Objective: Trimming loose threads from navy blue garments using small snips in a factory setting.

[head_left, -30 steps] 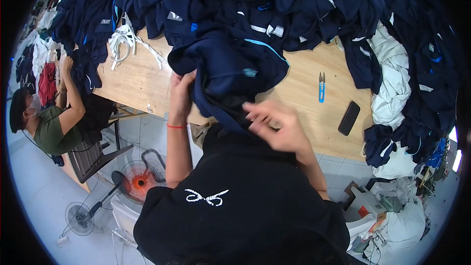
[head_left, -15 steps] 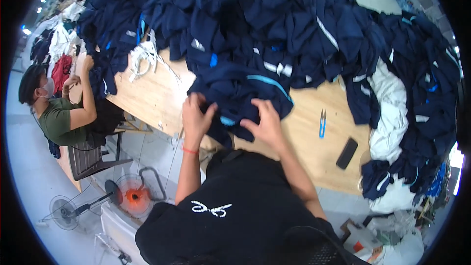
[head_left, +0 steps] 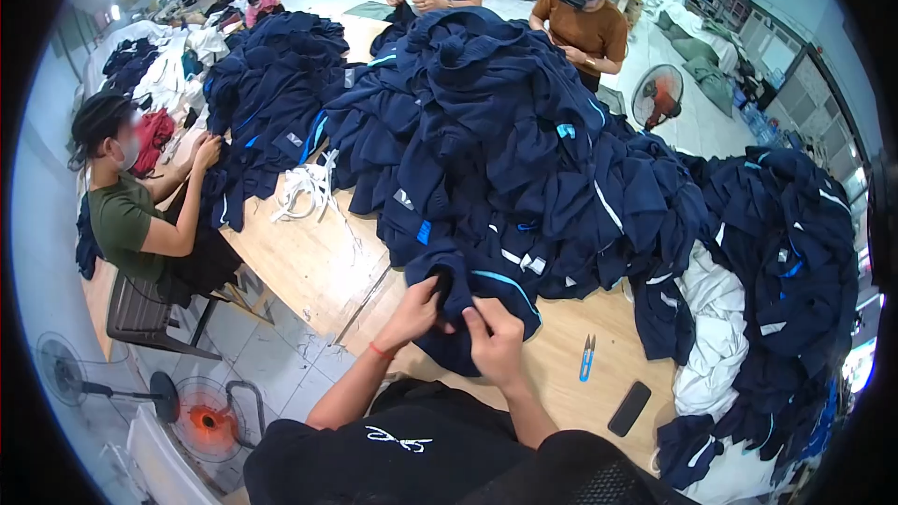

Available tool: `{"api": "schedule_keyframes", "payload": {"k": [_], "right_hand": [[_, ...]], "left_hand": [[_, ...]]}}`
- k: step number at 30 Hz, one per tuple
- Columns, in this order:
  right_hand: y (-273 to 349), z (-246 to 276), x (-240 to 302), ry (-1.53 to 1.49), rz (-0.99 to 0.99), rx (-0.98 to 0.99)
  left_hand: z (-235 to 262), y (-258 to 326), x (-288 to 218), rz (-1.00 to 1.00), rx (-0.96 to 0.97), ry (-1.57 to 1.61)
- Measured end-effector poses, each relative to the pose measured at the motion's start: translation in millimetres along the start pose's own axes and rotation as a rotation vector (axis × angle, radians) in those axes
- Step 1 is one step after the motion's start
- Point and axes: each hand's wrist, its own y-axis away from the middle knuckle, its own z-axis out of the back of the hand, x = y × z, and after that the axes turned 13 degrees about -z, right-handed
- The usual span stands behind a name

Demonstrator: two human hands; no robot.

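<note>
My left hand (head_left: 413,314) and my right hand (head_left: 496,337) both pinch a navy blue garment (head_left: 479,295) with a light blue stripe, bunched at the near edge of the wooden table (head_left: 309,257). The left hand grips its left fold, with a red band on the wrist. The right hand holds the cloth from the front, fingers curled into it. Right behind the garment rises a big heap of navy garments (head_left: 505,122).
Blue thread snips (head_left: 586,357) and a black phone (head_left: 629,409) lie on the table right of my hands. White cords (head_left: 307,189) lie at the left. A seated person (head_left: 131,215) works at the left, two more at the far side. Fans stand on the floor.
The view has tilted up from my lap toward the table. The navy garment went from the table edge onto the tabletop, and both hands shifted their grip on it.
</note>
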Motion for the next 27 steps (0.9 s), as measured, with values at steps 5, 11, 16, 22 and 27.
{"api": "schedule_keyframes", "payload": {"k": [5,11,16,22,27], "right_hand": [[23.4,-0.8,49.5,0.101,0.299,0.235],[40.9,40.5,52.7,-0.145,0.065,0.405],[38.0,87.6,50.5,-0.018,0.011,0.105],[-0.2,76.7,58.0,0.099,0.102,-0.354],[0.8,62.4,25.8,0.287,-0.025,-0.34]], "left_hand": [[24.4,-49.1,166.6,-0.634,-0.271,-0.739],[37.7,-28.3,134.3,-0.335,-0.051,-1.223],[47.2,20.7,11.9,-0.459,0.228,-1.391],[33.7,45.5,-31.5,-0.407,0.302,-1.315],[30.8,60.4,22.7,-0.136,0.892,-1.382]]}}
